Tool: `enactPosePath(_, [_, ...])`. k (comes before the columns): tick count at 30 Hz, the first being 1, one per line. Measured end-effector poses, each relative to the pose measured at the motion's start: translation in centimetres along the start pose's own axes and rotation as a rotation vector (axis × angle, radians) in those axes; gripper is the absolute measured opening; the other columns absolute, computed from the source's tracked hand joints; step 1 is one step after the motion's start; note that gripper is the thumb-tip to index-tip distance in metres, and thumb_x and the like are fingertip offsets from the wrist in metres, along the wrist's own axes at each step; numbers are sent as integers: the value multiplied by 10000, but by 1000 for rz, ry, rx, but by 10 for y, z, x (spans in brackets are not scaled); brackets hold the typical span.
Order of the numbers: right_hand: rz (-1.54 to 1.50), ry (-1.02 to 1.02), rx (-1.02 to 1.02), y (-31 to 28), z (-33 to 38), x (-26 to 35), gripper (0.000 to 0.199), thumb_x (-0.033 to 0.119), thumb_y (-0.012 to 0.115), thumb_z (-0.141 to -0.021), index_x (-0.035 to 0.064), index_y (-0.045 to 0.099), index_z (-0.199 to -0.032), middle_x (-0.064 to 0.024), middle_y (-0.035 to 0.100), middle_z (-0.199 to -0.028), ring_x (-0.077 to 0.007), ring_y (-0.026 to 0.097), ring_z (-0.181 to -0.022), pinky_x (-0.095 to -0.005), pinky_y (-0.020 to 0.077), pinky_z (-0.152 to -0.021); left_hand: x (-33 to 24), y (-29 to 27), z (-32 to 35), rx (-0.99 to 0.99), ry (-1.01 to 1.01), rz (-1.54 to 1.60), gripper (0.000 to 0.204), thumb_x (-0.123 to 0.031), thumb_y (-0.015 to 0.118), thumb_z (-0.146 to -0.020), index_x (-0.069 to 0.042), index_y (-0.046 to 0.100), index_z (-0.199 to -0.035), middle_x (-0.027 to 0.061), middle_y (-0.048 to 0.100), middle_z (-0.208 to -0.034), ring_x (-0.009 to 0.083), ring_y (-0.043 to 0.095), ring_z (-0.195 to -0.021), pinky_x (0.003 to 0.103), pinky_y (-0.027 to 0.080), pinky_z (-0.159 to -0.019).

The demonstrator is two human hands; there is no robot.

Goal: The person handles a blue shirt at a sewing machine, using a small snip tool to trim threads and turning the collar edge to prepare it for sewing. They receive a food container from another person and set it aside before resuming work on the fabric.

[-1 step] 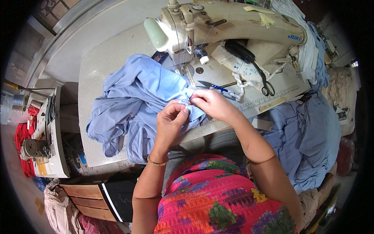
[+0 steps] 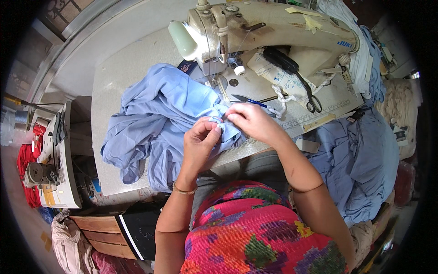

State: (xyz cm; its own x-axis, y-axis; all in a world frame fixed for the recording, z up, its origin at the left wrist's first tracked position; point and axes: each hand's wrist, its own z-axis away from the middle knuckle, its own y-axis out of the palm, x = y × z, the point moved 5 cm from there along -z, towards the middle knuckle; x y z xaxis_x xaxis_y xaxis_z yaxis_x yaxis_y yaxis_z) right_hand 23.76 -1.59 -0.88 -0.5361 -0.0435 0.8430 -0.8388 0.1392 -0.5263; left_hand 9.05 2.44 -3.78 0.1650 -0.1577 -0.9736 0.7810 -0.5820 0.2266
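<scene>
The left hand (image 2: 200,137) has its fingers curled in, thumb and forefinger pinching a small gathered bit of the light-blue cloth (image 2: 169,96). The right hand (image 2: 251,121) is bent at the knuckles, its thumb and forefinger closed on the same cloth just beside the left fingertips; the very tips are partly hidden by the folds. Both hands work above the near edge of the sewing table (image 2: 109,86). The cloth lies bunched from the hands toward the table's left edge, with one fold hanging over the near edge.

Just beyond the right hand lie blue-handled snips (image 2: 256,102), with a white twisted cord (image 2: 282,101) next to them. Farther toward the table's right end is a black scissors-like tool (image 2: 280,61) with looped ends. The sewing machine (image 2: 283,27) stands along the far edge. Off the table's near right corner, darker blue fabric (image 2: 351,160) lies heaped.
</scene>
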Motion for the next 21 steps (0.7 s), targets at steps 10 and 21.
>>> enactPosePath(10, [728,-87,-254,-29,27,-8,296,18,521,-726,5,547,-1020,-142,523,-1035,-287,507,-974,-378,426,-840,0,5,-2,-41,152,-294,98,-42,585,-807,55,586,-819,55,547,-902,107,502,-786,211,403,-713])
enactPosePath(21, [222,9,-122,-24,32,2,286,48,481,-779,45,461,-1065,-175,576,-864,-358,569,-795,-431,452,-692,-11,15,4,-85,444,-636,60,-2,550,-802,46,531,-832,141,522,-831,232,522,-737,281,421,-666])
